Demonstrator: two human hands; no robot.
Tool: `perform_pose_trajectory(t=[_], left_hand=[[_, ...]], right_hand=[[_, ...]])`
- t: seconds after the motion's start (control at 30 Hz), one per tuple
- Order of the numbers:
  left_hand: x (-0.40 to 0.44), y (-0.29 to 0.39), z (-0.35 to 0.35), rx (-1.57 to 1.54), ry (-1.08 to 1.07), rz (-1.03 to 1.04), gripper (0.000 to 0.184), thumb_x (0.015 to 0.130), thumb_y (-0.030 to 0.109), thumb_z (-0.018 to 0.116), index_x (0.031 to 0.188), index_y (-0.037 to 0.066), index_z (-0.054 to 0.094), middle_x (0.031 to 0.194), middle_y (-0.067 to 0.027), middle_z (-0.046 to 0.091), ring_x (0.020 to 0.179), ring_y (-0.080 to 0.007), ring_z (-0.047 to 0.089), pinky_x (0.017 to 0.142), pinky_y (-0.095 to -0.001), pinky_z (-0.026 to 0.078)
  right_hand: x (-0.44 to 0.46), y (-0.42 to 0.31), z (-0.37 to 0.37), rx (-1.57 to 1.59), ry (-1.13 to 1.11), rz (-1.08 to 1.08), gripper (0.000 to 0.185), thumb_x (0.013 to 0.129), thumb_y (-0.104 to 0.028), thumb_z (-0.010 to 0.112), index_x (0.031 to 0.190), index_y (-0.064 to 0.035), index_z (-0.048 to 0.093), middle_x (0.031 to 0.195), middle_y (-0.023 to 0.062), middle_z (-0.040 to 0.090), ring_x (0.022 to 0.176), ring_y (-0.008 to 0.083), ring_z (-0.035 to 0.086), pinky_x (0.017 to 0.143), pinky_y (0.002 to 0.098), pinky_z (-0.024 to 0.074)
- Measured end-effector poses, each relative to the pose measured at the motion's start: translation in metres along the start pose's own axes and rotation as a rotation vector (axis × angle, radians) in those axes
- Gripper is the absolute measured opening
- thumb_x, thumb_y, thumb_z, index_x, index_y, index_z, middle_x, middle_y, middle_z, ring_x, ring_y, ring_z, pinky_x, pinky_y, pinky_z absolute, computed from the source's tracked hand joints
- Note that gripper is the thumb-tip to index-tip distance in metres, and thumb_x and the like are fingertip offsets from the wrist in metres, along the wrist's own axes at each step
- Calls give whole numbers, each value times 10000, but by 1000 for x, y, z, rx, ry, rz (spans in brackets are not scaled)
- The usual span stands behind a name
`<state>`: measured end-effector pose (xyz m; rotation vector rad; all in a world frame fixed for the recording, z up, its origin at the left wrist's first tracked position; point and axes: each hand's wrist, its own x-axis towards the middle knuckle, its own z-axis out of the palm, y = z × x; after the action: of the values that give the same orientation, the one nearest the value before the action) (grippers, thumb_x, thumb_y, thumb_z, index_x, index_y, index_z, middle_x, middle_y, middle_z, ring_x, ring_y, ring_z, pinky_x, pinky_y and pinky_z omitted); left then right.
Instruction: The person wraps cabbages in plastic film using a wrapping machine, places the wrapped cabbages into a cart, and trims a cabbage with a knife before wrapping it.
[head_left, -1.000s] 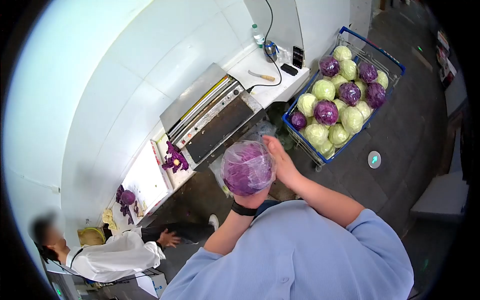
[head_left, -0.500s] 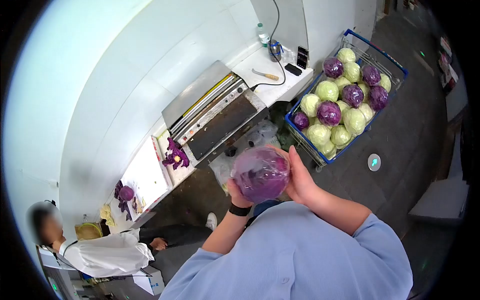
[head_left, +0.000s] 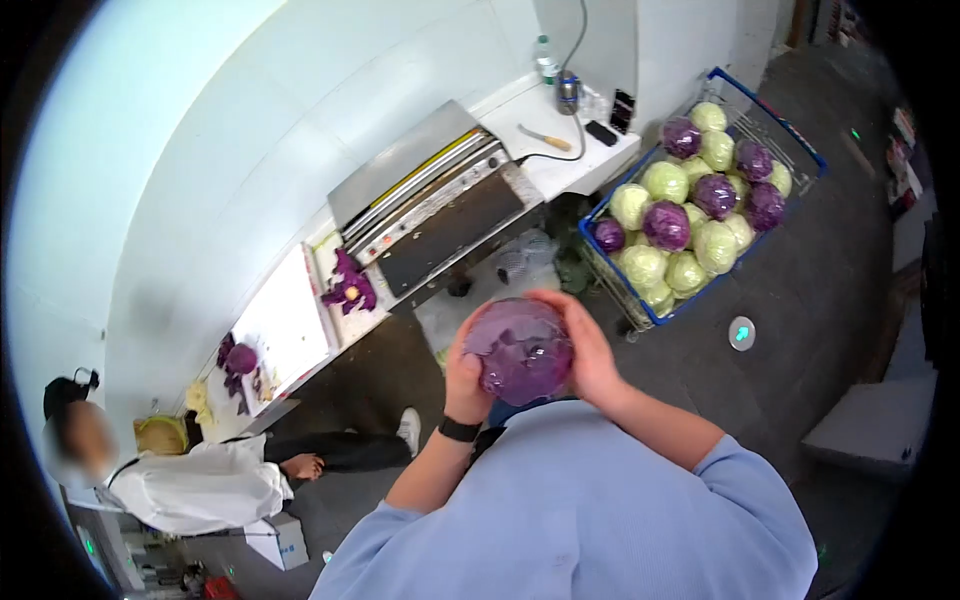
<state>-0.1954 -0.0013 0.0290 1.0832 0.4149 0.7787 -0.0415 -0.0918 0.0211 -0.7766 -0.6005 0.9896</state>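
Between my two hands, in front of my chest, is a round red cabbage [head_left: 520,352] with a shiny clear film over it. My left hand [head_left: 467,375] grips its left side, a black band on the wrist. Wrapped round the right side is my right hand [head_left: 590,350], slightly blurred. Beyond the cabbage, on the counter, stands a film wrapping machine [head_left: 430,215] with a dark flat plate. Purple cabbage leaves [head_left: 349,285] lie just left of the machine.
A blue-rimmed shopping cart [head_left: 655,318] full of green and red cabbages stands at right. A knife [head_left: 548,138], a phone [head_left: 622,110] and a bottle [head_left: 546,60] are on the counter. A person in a white top [head_left: 200,488] is at lower left, near another red cabbage [head_left: 241,358].
My hands have turned the red cabbage, and my right hand has shifted further over its far right side. The camera view has moved slightly.
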Motion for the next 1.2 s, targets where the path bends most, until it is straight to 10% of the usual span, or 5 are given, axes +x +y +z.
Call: perform_pose_trajectory(t=[0.13,0.33,0.5,1.2], left_hand=[[-11,-32,-18,-51,174,-91,732,1007,623,435,1437,32,470,1412,-121,561,1277,-275,567,1090,-439,459],[4,-14,-32,-381,336,-348,643,1020,589,385,1363,69,547,1338,-129,613,1236,-299,596,1058,-460,482],[22,-23,-74,-434,324,-407,572,1054,508,336,1297,58,590,1273,-121,658,1160,-288,634,1009,-442,505],[90,-7,-152,-294,288,-548,421,1053,335,402,1287,39,587,1271,-109,641,1175,-256,614,1019,-416,492]], right_hand=[[1,26,0,-78,69,64,400,1090,-274,483,1404,-36,547,1293,62,602,1192,135,543,1038,295,426],[19,58,11,-226,68,92,379,1068,-253,530,1357,-14,579,1245,67,633,1152,176,583,1011,313,458],[49,42,19,-663,-198,179,1001,737,-371,892,1508,-34,350,1393,179,532,1287,294,539,1099,397,430],[115,43,70,-1150,-344,209,1025,617,-349,908,1458,-63,398,1420,193,461,1245,393,544,1053,438,469]])
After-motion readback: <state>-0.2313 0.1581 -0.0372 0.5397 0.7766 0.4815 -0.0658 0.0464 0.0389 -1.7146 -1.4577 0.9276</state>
